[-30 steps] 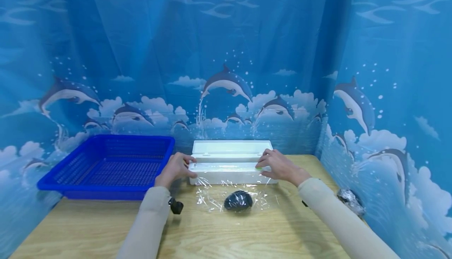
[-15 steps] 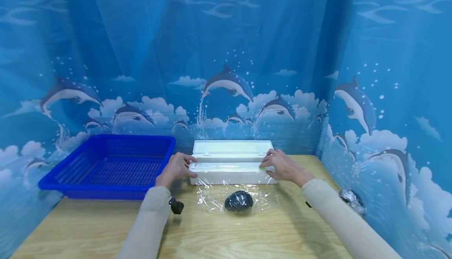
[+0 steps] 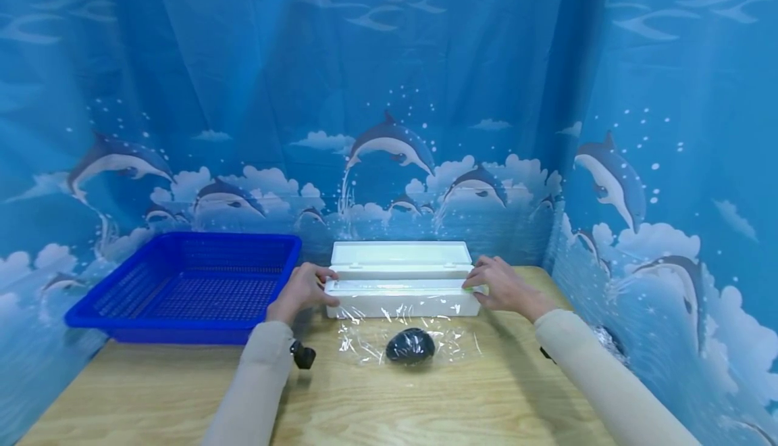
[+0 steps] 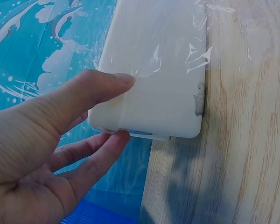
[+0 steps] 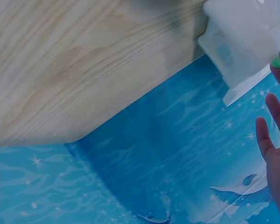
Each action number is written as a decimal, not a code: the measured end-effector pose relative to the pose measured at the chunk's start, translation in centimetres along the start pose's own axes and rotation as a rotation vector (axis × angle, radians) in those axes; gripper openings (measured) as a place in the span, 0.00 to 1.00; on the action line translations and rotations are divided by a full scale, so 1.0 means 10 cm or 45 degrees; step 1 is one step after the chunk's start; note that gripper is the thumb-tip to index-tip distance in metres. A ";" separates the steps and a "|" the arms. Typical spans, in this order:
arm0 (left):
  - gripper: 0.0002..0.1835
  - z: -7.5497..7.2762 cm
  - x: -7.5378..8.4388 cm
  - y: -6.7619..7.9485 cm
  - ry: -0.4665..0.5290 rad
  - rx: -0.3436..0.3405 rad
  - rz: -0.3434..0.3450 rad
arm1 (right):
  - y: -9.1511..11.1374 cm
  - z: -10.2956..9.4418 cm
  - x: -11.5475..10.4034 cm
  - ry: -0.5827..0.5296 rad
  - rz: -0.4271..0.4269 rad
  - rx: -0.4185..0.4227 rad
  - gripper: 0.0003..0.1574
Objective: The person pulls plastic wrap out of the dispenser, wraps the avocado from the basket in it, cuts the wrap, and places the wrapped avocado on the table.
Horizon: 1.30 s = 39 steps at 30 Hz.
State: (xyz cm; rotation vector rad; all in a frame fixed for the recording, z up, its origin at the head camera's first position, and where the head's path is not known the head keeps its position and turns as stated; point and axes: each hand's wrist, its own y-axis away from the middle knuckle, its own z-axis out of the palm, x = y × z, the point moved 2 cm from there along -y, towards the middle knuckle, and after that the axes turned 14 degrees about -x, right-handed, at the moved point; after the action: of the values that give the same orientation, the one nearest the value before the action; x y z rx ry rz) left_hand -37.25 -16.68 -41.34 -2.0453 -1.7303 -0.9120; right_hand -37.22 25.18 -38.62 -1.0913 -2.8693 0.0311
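Note:
A white cling film dispenser box (image 3: 401,305) stands on the table with its lid (image 3: 401,254) raised at the back. My left hand (image 3: 300,292) grips the box's left end; in the left wrist view the thumb (image 4: 119,80) lies on its front face. At the right end, my right hand (image 3: 501,287) pinches a small green slide cutter (image 5: 276,61) on the box's top edge. Clear cling film (image 3: 358,338) hangs from the front onto the table. A dark oval object (image 3: 410,347) lies at the film, its kind unclear; whether under or on it I cannot tell.
A blue plastic basket (image 3: 182,334) stands to the left, close to my left forearm. Crumpled silver foil (image 3: 608,341) shows at the table's right edge, partly hidden by my right sleeve. A dolphin-print curtain (image 3: 389,94) hangs behind the table (image 3: 365,412) and on its sides.
My right hand has slid rightward along the box's top edge with the green slide cutter, reaching the right end. The left hand, box and dark oval object have stayed in place.

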 end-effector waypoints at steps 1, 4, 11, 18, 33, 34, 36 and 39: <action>0.28 0.00 0.00 0.00 -0.005 -0.001 0.005 | 0.02 0.00 0.02 0.000 -0.001 0.005 0.16; 0.28 -0.01 -0.01 0.01 -0.004 0.000 0.007 | 0.05 0.02 0.06 0.010 -0.012 0.008 0.17; 0.28 0.00 -0.01 0.01 -0.010 -0.006 0.008 | 0.07 0.04 0.10 0.047 -0.033 0.042 0.18; 0.28 0.00 0.00 0.02 -0.006 -0.011 0.001 | 0.08 0.04 0.09 0.104 -0.064 0.091 0.17; 0.27 0.05 0.00 0.00 0.008 -0.012 0.015 | 0.20 0.05 0.12 0.169 -0.107 0.173 0.12; 0.27 0.05 0.00 0.00 0.009 -0.013 0.021 | 0.21 0.05 0.13 0.167 -0.101 0.175 0.12; 0.27 0.04 -0.01 0.01 0.015 -0.008 0.021 | 0.23 0.05 0.14 0.160 -0.091 0.169 0.12; 0.27 0.04 -0.01 0.01 0.021 -0.010 0.017 | 0.24 0.05 0.15 0.168 -0.075 0.145 0.12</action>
State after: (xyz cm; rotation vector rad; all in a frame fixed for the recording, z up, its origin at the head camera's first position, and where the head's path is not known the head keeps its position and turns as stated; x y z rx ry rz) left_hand -37.08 -16.50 -41.69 -2.0460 -1.7048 -0.9305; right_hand -36.80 27.99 -39.14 -0.9507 -2.7435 0.1138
